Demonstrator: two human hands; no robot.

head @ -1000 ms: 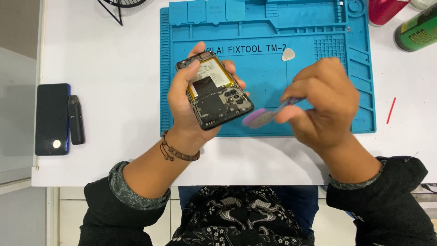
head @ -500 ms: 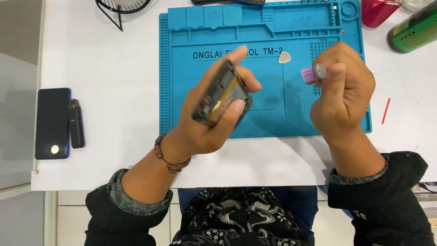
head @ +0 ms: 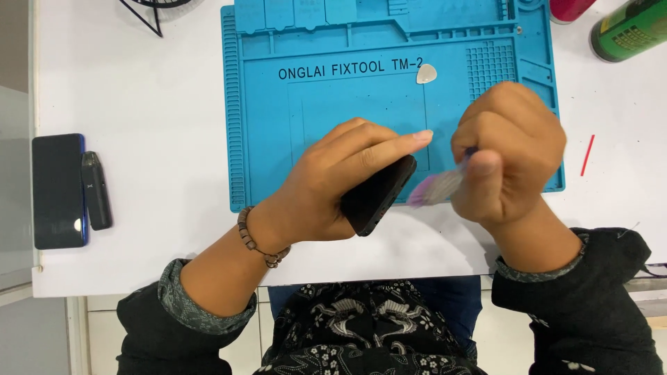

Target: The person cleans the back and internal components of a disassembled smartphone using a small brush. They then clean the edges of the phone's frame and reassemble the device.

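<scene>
My left hand (head: 333, 180) grips a dark phone (head: 379, 194), turned so that its black face shows and its opened inside is hidden. The phone hangs over the near edge of a blue repair mat (head: 264, 104). My right hand (head: 511, 153) is closed on a small tool with a blurred pink end (head: 434, 187), whose tip lies right beside the phone's right edge. A small white pick (head: 426, 73) lies on the mat, beyond both hands.
On the white table (head: 139, 90), a second black phone (head: 59, 191) and a slim dark stick-shaped device (head: 96, 191) lie at the left edge. A green can (head: 629, 29) and a red container (head: 571, 8) stand at the far right. A thin red stick (head: 588, 154) lies right of the mat.
My left hand has rotated the phone from its opened inside facing up to its black face showing. My right hand swung away to the right, then brought the pink-ended tool back beside the phone.
</scene>
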